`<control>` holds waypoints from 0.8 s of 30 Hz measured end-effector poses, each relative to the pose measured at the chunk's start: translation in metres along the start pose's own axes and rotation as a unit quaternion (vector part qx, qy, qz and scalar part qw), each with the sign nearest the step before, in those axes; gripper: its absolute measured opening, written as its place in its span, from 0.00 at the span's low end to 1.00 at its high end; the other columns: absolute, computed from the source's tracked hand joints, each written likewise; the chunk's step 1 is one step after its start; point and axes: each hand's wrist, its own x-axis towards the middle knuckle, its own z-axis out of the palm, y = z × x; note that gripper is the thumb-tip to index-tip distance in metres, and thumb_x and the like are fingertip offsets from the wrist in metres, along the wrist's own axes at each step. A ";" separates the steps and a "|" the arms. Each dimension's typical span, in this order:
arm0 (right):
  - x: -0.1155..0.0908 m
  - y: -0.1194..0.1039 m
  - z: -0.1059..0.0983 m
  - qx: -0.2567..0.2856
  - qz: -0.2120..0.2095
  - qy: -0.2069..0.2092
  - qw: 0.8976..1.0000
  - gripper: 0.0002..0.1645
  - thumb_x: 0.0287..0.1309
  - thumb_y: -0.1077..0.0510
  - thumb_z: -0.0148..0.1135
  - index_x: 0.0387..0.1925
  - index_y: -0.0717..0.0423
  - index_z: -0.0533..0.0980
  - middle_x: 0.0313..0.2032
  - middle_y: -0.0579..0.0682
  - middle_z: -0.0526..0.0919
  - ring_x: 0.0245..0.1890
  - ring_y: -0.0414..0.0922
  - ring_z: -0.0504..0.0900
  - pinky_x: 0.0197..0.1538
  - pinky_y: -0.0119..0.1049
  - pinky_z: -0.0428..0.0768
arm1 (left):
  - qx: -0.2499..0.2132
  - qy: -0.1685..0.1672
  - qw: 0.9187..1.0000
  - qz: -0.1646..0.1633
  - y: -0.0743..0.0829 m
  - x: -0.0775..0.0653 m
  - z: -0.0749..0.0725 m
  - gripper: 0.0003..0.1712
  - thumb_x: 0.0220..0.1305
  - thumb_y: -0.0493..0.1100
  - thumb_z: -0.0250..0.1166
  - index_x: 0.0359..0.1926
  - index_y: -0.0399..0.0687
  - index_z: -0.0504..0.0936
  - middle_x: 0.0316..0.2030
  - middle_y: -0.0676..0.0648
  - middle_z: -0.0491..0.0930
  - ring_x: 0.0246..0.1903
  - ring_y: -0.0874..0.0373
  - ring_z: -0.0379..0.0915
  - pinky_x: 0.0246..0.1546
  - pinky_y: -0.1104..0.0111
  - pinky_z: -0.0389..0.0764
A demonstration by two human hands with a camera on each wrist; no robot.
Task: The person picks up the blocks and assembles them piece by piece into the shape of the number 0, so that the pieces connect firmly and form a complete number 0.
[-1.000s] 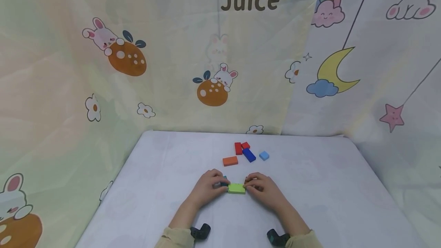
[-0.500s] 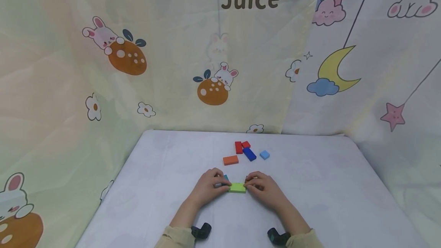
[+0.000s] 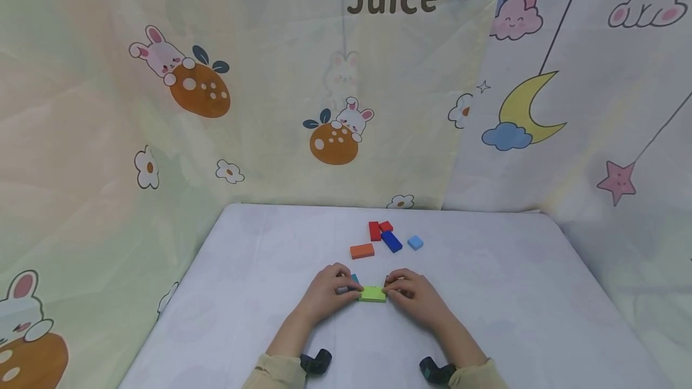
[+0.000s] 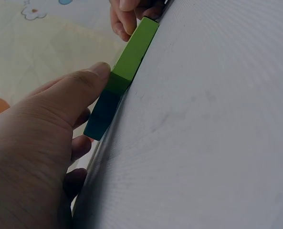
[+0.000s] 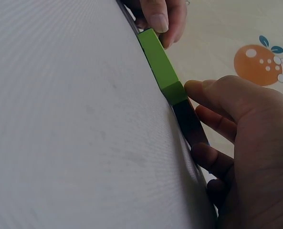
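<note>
While the left hand and the right hand rest apart from each other in the head view, the light green block lies between them on the white tabletop, one end pinched by each hand's thumb and fingers. A teal block, partly covered, shows just behind the left fingertips. Farther back, an orange block lies near a red block, a smaller red block and a dark blue block, those three close together; a light blue block sits a little to their right. A patterned curtain hangs behind.

In the left wrist view, the left thumb presses at the near corner of the green block, with the teal block, darkened by shadow, running on toward the curled fingers; whether the two blocks touch is unclear. The right fingers are at the far end.

In the right wrist view, the right thumb bears on the green block's near end, and a dark block extends from there beside the other fingers, its true colour hard to tell. The left fingertips show at the opposite end.
</note>
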 end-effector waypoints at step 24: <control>0.001 -0.001 -0.001 0.008 0.023 -0.004 1.000 0.09 0.63 0.50 0.64 0.37 0.26 0.84 0.48 0.29 0.79 0.54 0.38 0.77 0.62 0.52 0.76 | -0.127 -0.019 0.974 -0.185 -0.033 0.070 -0.029 0.15 0.68 0.57 0.62 0.54 0.73 0.82 0.59 0.57 0.75 0.55 0.56 0.73 0.59 0.56 0.78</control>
